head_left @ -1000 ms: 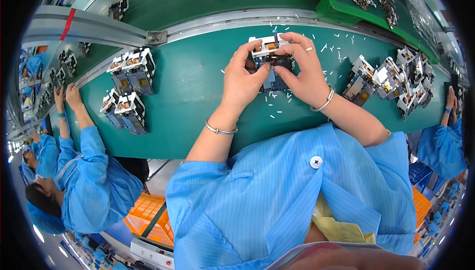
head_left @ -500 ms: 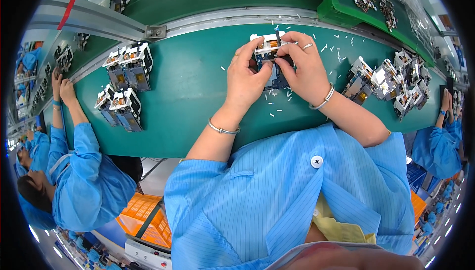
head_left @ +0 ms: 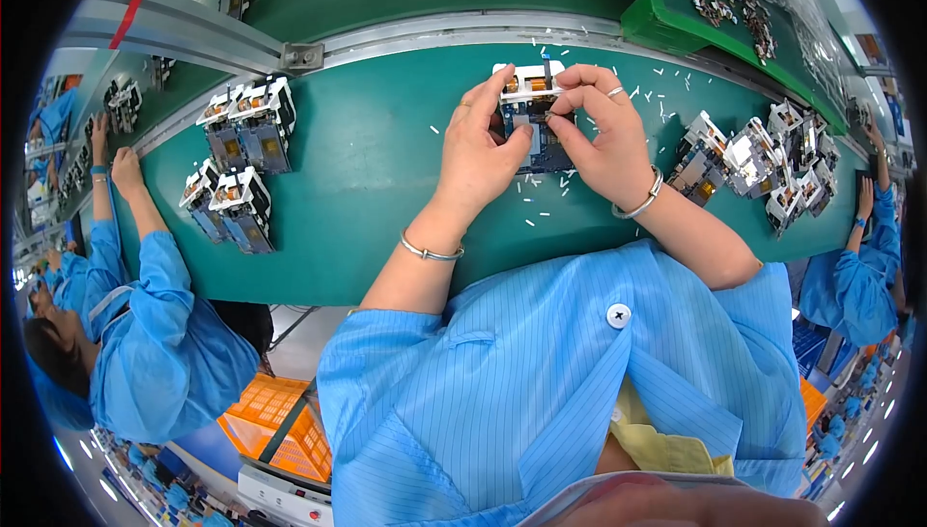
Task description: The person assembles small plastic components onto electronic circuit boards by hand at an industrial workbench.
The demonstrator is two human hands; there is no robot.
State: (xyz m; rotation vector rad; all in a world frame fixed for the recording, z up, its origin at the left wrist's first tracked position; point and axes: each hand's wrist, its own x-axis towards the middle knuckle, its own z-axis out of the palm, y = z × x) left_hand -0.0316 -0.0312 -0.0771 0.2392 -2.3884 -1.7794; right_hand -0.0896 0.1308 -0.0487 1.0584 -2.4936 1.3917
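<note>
Green bench (head_left: 367,170) held white-framed module (head_left: 529,107), mid-assembly. Left hand (head_left: 483,145) gripped module's left side; right hand (head_left: 603,131) pinched small part at module's top edge. 4 units (head_left: 237,165) stood left of module, cluster (head_left: 763,160) right.

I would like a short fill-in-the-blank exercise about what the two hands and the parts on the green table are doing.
1. Both hands hold one small assembly above the ___ table.
2. The right hand wears a ring and a ___ at the wrist.
3. Finished-looking units stand in groups to the person's ___.
4. Small ___ bits lie scattered near the left hand.

Missing words: green; bracelet; left; white
</note>
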